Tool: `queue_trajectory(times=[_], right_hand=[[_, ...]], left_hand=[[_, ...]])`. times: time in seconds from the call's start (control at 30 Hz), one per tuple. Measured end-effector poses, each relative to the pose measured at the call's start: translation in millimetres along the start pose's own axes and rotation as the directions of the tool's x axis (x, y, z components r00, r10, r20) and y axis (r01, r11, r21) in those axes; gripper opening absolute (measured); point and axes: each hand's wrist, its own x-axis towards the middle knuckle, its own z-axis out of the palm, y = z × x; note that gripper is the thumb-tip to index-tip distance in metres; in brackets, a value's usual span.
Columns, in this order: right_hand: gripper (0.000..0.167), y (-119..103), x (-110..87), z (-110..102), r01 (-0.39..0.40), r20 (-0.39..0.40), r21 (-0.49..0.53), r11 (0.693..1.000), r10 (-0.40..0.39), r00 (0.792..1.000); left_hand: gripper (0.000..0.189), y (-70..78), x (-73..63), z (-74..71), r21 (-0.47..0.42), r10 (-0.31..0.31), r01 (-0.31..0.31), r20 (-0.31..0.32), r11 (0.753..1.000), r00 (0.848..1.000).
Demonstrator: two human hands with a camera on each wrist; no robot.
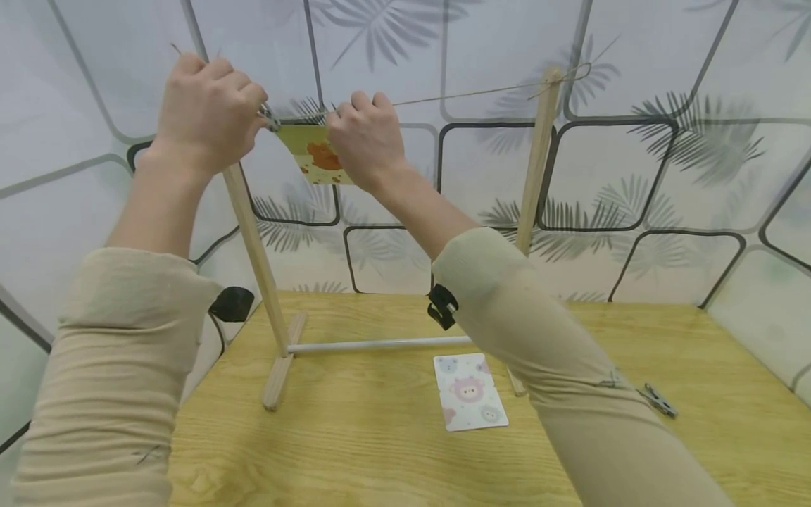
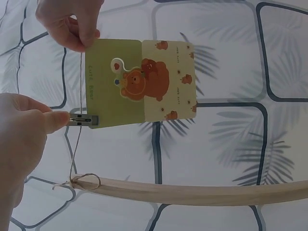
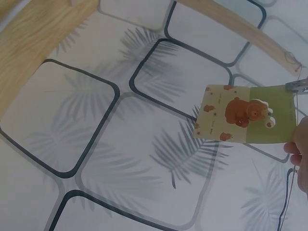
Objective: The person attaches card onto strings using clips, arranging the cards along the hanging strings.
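A green and cream card [image 2: 115, 86] with brown bears hangs at the twine [image 2: 81, 86]. My left hand [image 1: 209, 113] pinches a metal clothespin [image 2: 83, 120] between thumb and finger. The clothespin's jaws lie over the twine and one upper corner of the card. At the other upper corner, my right hand [image 1: 367, 137] pinches the card's edge against the twine. In the right wrist view, the right hand [image 3: 301, 156] shows only partly at the frame's edge, with the clothespin [image 3: 297, 86] beyond it.
The twine is tied to the right wooden post [image 1: 538, 155]; the left post [image 1: 253, 260] stands beneath my left hand. A white rod [image 1: 380, 344] joins the posts low down. On the wooden table [image 1: 355, 451] lie a white card with a pink animal [image 1: 470, 394] and another clothespin [image 1: 660, 401].
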Motion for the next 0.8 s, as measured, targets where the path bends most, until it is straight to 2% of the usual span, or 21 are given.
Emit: queue_trajectory(times=[0.23, 0.43, 0.57, 0.8], right_hand=[[0.038, -3.5, -0.4, -1.1, 0.005, -0.017, 0.011, 1.000, -0.005, 1.000], [0.034, -4.9, -0.6, -2.4, -0.012, -0.009, 0.056, 0.998, 0.012, 1.000], [0.033, -5.5, -0.9, -2.0, -0.024, 0.027, 0.076, 0.997, 0.022, 0.999], [0.031, -5.2, -3.9, -0.3, -0.025, 0.136, 0.159, 0.987, 0.003, 0.991]], left_hand=[[0.020, -0.2, 0.3, -1.0, 0.001, 0.006, -0.006, -0.002, 1.000, 1.000], [0.027, -1.8, -0.1, -2.6, 0.015, 0.000, 0.000, 0.033, 1.000, 0.999], [0.029, -2.7, -3.4, -2.6, 0.019, 0.020, -0.020, 0.011, 1.000, 1.000], [0.026, -2.0, -6.9, -0.2, 0.003, 0.029, -0.029, -0.047, 1.000, 0.998]])
